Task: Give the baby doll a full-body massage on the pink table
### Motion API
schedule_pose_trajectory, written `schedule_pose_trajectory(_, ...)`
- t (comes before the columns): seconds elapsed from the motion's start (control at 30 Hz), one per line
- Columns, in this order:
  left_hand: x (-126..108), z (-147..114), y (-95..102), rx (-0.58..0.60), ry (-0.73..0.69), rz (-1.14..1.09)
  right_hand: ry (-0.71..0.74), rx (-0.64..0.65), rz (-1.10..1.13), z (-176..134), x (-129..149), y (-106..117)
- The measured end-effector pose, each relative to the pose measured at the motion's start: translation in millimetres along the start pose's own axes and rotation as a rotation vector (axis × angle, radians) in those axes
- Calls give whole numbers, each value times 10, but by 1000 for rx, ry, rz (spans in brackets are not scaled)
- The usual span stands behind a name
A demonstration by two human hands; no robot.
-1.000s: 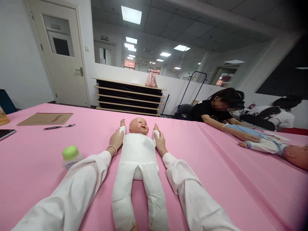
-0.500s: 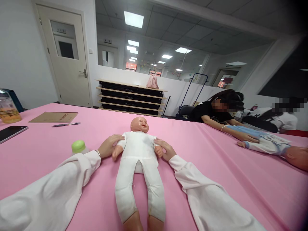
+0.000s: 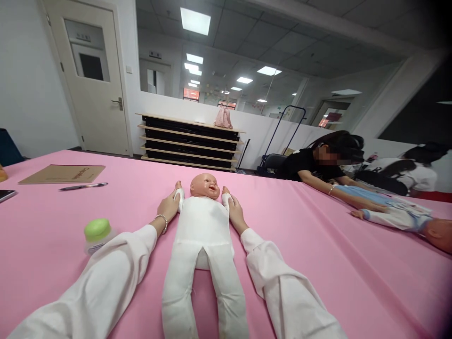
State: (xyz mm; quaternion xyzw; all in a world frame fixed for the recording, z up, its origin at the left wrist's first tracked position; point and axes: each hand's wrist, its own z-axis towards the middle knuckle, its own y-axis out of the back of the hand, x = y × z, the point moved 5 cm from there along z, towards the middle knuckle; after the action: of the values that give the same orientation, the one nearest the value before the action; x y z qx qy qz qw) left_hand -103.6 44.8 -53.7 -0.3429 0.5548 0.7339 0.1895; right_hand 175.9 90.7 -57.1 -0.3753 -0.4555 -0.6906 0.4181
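A baby doll point(image 3: 204, 221) in a white cloth suit lies on its back on the pink-covered table point(image 3: 310, 245), its head at the far end. Both its arms are raised beside its head, with the small hands pointing up. My left hand point(image 3: 168, 208) is closed around the doll's arm on the left, a beaded bracelet at the wrist. On the other side my right hand point(image 3: 237, 214) grips the doll's other arm. The fingers of both hands are partly hidden behind the arms.
Left of my sleeve stands a jar with a green lid point(image 3: 97, 230). Beyond it lie a pen point(image 3: 83, 186), a brown notebook point(image 3: 63, 173) and a phone point(image 3: 6, 195). At right, a person in black point(image 3: 303, 165) handles another doll point(image 3: 399, 214) dressed in blue and white.
Both my hands have moved up toward the doll's head, lifting its arms from along its sides to beside the head. The view has shifted slightly.
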Motion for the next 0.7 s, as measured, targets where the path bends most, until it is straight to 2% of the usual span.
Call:
schedule_pose_trajectory(0.13,19,-11,8,-18,-20,-37,-35,-14,51,-3,-36,20)
schedule_pose_trajectory(0.23,29,-43,40,-95,-21,-95,-16,-67,98,-39,5,58)
schedule_pose_trajectory(0.33,7,-125,99,-188,-55,-185,83,-173,69,-127,107,136)
schedule_pose_trajectory(0.43,-40,-241,160,-221,-149,-266,197,-218,44,-255,212,203)
schedule_pose_trajectory(0.5,-40,-319,207,-205,-192,-315,276,-176,43,-355,274,239)
schedule_pose_trajectory(0.57,-24,-395,262,-147,-248,-375,392,-78,21,-474,343,279)
schedule_pose_trajectory(0.7,9,-576,357,101,-443,-376,707,221,-48,-791,450,370)
